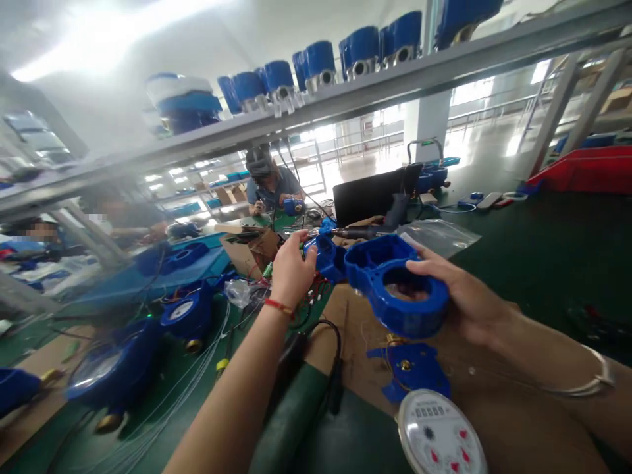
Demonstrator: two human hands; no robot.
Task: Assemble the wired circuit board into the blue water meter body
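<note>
Two hands: right [461, 293] gripping blue housing [395, 286]; left [291, 270] clutching half-hidden blue part [323, 253]

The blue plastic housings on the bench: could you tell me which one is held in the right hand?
The large ring-shaped blue housing, open in the middle, is gripped by the right hand. The left hand holds a smaller blue part behind it.

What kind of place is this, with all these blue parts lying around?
Most likely a factory bench where water meters are put together. The right hand holds a blue plastic housing, a meter dial lies below it, blue meter bodies line the shelf overhead, and other people work further along the green table.
</note>
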